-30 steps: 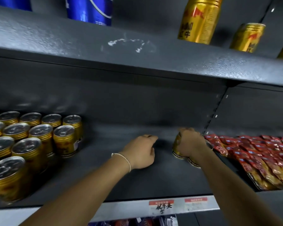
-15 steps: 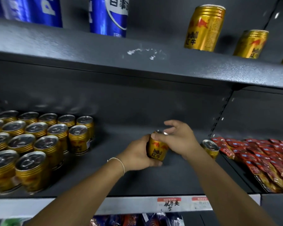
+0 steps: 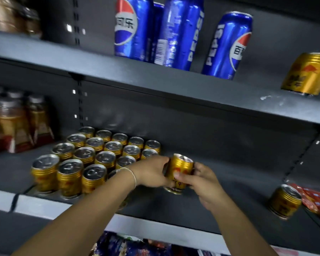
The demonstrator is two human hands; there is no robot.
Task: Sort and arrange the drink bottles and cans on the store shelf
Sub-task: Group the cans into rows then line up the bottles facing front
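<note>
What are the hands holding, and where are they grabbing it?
A small gold can, held by its sides: the left hand on its left side, the right hand round its right side.

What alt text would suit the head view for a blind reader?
The left hand and right hand hold a gold can beside a block of cans on a shelf. A lone can stands to the right, with Pepsi cans above.
</note>
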